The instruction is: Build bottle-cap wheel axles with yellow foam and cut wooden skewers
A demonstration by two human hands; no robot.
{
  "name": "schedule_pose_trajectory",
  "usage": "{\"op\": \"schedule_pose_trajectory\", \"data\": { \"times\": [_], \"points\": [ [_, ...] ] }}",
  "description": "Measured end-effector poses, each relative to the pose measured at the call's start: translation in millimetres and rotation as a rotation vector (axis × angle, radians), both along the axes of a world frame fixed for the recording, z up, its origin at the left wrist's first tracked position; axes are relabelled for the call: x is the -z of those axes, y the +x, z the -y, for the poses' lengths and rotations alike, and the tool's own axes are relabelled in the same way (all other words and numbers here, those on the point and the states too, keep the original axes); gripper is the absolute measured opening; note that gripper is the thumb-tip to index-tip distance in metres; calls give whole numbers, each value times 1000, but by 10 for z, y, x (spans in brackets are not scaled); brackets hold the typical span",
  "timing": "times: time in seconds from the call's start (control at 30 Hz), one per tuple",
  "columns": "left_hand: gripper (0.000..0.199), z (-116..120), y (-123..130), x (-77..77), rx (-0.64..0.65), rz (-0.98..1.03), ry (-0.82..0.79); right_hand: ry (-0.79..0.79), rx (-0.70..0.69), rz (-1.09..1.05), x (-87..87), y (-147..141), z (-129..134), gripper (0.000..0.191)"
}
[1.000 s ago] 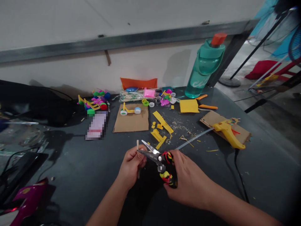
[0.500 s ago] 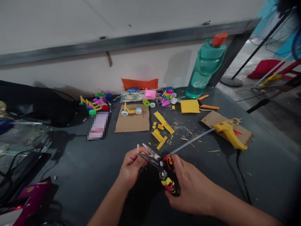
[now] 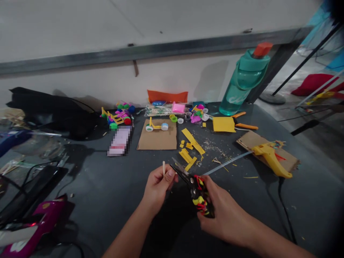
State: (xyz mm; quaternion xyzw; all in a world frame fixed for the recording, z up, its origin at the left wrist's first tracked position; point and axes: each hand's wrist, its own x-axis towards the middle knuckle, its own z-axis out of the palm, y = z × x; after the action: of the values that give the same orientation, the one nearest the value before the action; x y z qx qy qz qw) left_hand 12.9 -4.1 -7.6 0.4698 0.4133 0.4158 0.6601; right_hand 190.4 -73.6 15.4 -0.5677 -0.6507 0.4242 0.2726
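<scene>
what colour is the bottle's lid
The bottle's lid is orange-red, showing best in the head view.

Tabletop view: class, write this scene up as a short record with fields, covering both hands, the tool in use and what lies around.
Left hand: pinches a thin stick, upper end pointing up
Right hand: grips the handles of the scissors
Scissors' state: blades slightly apart, tips near the left hand
Flat cardboard: carries a small yellow frame with round ends
Glue gun: yellow, lying across another cardboard piece
Scraps: yellow strips on the dark table
Bottle: green, red cap, standing near the wall
</scene>
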Motion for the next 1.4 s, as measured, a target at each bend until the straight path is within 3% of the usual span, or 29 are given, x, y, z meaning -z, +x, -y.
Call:
{"op": "schedule_pose_trajectory", "data": {
  "times": [0.17,0.27,0.47,0.6,0.73,0.87,1.07,1.4],
  "points": [
    [29,-8,18,-62,-57,23,-46,87,96,-237,85,101,19,61],
    [26,-11,21,-76,-65,38,-63,130,135,-276,120,175,-3,65],
    [20,-25,39,-96,-141,81,-87,73,106,-65,142,187,-78,68],
    [18,-33,52,-123,-181,110,-61,78,188,83,162,197,-115,69],
    [19,-32,68,-146,-154,88,-91,49,226,87,136,244,-148,56],
    [26,-31,79,-154,-171,61,-122,15,158,11,73,217,-120,47],
    [26,-5,48,-106,-207,-53,-2,93,68,147,25,77,-18,48],
    [18,3,-10,17,-199,-26,49,250,89,359,77,88,-26,52]
  ]
}}
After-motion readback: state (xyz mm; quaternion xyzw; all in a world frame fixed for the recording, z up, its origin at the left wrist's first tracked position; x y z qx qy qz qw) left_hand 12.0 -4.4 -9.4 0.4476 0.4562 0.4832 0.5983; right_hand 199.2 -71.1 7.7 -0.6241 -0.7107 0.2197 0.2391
